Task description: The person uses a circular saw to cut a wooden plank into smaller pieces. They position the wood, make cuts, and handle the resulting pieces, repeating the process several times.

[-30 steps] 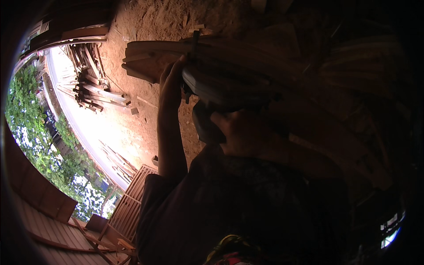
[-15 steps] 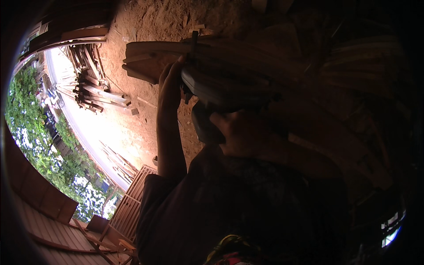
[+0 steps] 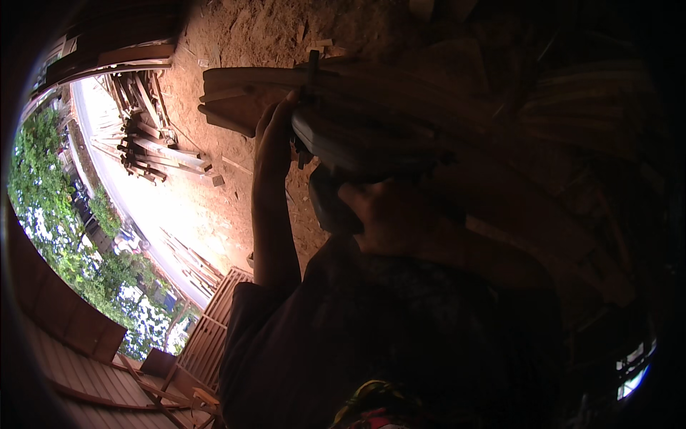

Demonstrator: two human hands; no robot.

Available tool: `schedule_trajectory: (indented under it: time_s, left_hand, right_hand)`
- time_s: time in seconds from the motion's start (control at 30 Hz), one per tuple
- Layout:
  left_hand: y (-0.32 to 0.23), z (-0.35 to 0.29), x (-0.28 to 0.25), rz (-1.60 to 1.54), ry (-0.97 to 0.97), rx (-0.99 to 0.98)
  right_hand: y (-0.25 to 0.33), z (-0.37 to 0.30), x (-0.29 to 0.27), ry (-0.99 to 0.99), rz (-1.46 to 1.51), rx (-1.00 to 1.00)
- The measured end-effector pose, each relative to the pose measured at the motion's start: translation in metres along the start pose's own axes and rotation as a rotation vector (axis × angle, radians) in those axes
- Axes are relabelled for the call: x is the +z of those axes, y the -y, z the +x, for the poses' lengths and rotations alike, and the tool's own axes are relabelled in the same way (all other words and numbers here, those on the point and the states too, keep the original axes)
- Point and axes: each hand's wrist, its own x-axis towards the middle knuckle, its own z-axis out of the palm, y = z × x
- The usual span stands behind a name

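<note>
In deep shade, a dark hand-held tool (image 3: pixel 336 139) with a smooth, rounded grey body lies along some timber pieces (image 3: pixel 239 86); its exact kind cannot be made out. My right hand (image 3: pixel 382 204) is closed around the tool's lower part, beside a thick, dark block (image 3: pixel 332 204). At the front end of the tool, my left hand (image 3: pixel 275 121) is closed, thumb up against the wood. What its fingers grip is hidden. Just beyond the left thumb, a short dark upright bar (image 3: pixel 313 68) crosses the timber.
Bare earth ground (image 3: pixel 236 36) with wood scraps surrounds the timber. To the left, a pile of cut wood (image 3: pixel 146 146) lies near a bright road. A slatted wooden panel (image 3: pixel 214 307) stands at lower left. More planks (image 3: pixel 579 100) lie in the dark at right.
Both hands and the tool stay almost in place, with only a very slight shift. On the road at far left, a blurred passing vehicle has moved lower in the picture.
</note>
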Motion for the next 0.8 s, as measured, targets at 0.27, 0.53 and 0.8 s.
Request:
schedule_trajectory:
  time_s: [0.27, 0.53, 0.8]
  left_hand:
    - [0.000, 0.004, -0.006, -0.025, 0.006, -0.018]
    - [-0.002, 0.007, -0.011, -0.013, 0.008, -0.029]
    - [0.000, 0.013, -0.017, -0.023, -0.002, -0.031]
  right_hand:
    - [0.001, 0.005, 0.002, -0.008, -0.004, -0.010]
    - [0.001, 0.010, 0.005, -0.034, -0.018, -0.040]
    - [0.003, 0.016, 0.005, -0.017, -0.018, -0.031]
